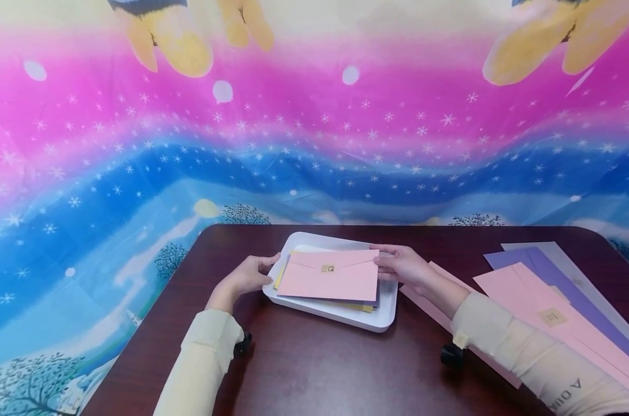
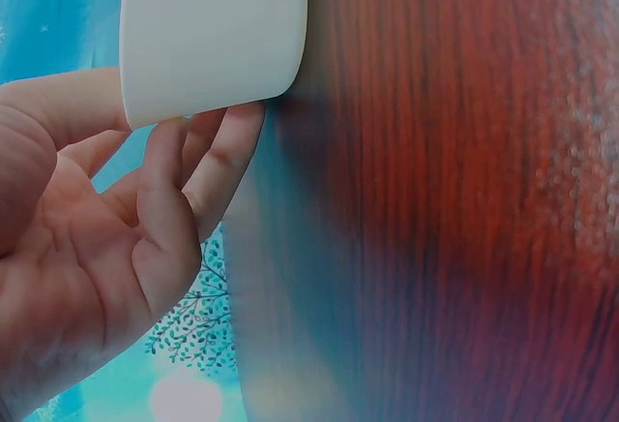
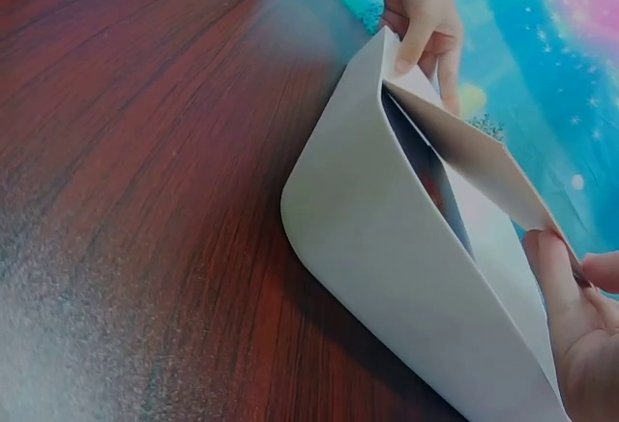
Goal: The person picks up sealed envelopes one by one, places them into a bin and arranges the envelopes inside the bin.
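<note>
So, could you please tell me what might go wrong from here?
The top pink envelope is pinched only at its right end by the right fingers, so it could slip or land crooked.
The left fingers grip one end of the white tray; a tug might shift it.
The right sleeve crosses above loose envelopes and could brush them out of place.

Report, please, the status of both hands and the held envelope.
Left hand grips white tray at left end. Right hand pinches pink envelope over tray. Other envelopes lie beneath; no obstruction visible.
</note>
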A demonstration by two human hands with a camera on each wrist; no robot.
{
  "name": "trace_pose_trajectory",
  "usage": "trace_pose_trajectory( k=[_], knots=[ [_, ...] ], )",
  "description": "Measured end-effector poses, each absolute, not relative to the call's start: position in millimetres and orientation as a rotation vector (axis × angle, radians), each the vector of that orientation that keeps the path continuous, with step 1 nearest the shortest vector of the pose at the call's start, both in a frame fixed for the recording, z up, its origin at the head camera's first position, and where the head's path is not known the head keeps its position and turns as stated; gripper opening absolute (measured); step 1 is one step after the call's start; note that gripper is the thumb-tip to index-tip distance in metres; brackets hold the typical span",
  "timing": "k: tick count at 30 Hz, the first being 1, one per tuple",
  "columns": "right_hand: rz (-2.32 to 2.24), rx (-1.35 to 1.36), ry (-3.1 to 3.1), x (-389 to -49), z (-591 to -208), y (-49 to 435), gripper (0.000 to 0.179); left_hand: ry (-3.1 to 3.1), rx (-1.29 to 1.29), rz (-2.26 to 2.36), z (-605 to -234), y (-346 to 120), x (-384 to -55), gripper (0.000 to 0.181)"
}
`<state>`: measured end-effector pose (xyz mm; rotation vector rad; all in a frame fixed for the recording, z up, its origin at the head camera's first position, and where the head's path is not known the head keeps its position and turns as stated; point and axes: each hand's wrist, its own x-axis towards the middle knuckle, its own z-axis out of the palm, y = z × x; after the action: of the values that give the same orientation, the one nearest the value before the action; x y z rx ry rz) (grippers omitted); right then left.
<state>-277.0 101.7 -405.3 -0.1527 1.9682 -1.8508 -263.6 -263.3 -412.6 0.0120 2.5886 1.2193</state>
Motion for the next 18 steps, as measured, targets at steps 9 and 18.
trace_pose_trajectory(
  k=[9,18],
  knots=[
    [-1.829,-0.199,1.925,-277.8,-399.3,104.0,0.054,2.609,0.017,1.205,-413.2,-263.7,-264.2,0.068],
    [-1.803,-0.253,1.928,-277.4,-393.6,113.3,0.056,2.591,0.007,1.232,-414.8,-263.9,-263.6,0.069]
  ],
)
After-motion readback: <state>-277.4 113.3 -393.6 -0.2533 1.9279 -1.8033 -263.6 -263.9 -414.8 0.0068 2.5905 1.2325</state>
